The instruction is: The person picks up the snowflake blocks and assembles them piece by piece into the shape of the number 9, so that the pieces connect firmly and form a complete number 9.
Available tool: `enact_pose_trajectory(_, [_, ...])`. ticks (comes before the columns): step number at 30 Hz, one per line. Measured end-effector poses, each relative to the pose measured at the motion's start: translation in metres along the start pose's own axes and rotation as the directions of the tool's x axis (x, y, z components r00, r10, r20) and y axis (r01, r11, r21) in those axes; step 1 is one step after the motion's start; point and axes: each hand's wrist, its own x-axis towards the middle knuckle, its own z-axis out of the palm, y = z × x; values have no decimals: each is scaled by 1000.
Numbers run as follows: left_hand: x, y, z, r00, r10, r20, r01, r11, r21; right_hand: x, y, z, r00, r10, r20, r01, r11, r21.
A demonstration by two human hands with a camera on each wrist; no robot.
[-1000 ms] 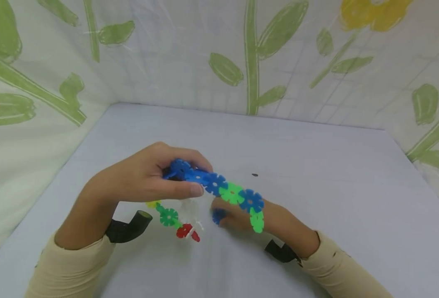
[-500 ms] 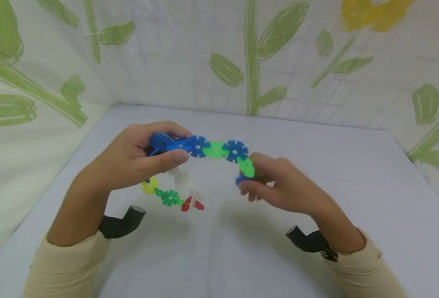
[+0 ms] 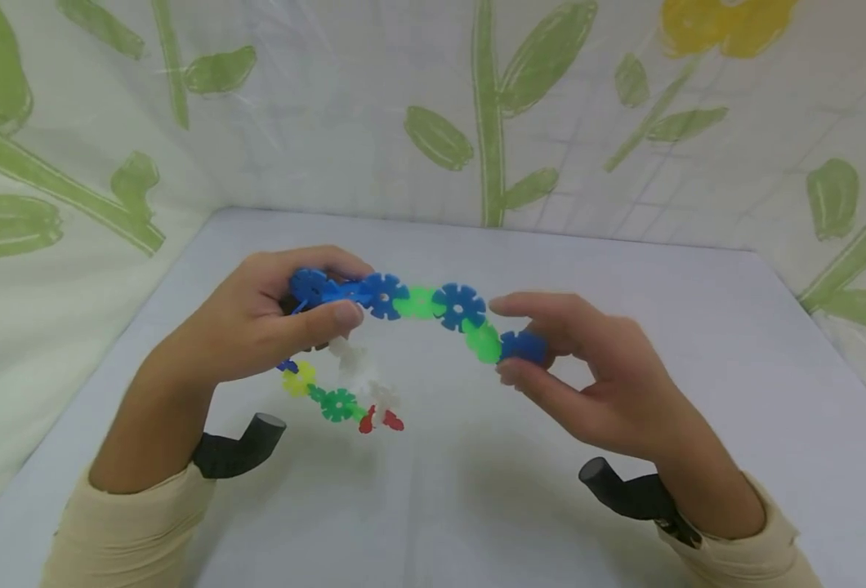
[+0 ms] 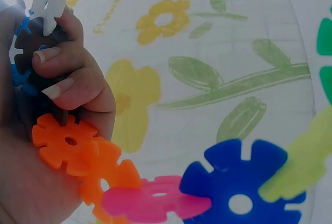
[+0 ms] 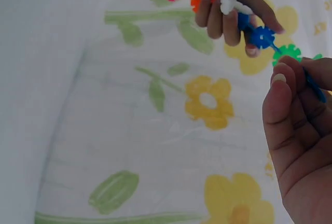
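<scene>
My left hand [image 3: 256,327] holds a chain of interlocking plastic snowflake discs up off the table. From its fingers, blue and light green discs [image 3: 420,302] run rightward. At the right end, my right hand [image 3: 602,367] pinches a blue disc [image 3: 524,347] between thumb and fingers, right at the light green disc [image 3: 483,340]. Below the left hand hangs the chain's other part, with yellow, green [image 3: 338,404], red and white discs [image 3: 352,357]. The left wrist view shows orange discs [image 4: 65,143], a pink disc [image 4: 155,200] and a dark blue disc [image 4: 241,182] below the curled fingers.
A pale table [image 3: 624,310] lies beneath both hands. White curtains [image 3: 330,131] printed with green leaves and yellow flowers stand behind and at the sides. Black curved mounts [image 3: 238,449] sit on both wrists, by the beige sleeves.
The left hand has lifted the chain. The right hand brought its blue disc from below the chain to the light green end disc, then shifted right, and more of the blue disc shows.
</scene>
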Motion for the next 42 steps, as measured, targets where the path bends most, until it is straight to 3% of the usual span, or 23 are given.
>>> enact_pose_trajectory(11, [0,-2,-1,997,-65,34,64,998,21,-2,-5,1,998,-57,36,61,990,-124])
enact_pose_trajectory(16, [1,-4,-1,996,-70,61,70,998,9,-1,-6,1,991,-91,99,106,982,-158])
enact_pose_trajectory(24, [1,-5,-1,996,-56,64,56,998,14,-1,-9,0,986,-88,144,97,994,-55])
enact_pose_trajectory(35, [3,-5,1,993,-45,113,45,999,8,0,-12,1,985,-40,171,55,995,-82])
enact_pose_trajectory(42, [3,-2,3,994,-29,109,26,999,36,-2,-12,1,988,-18,153,30,997,-76])
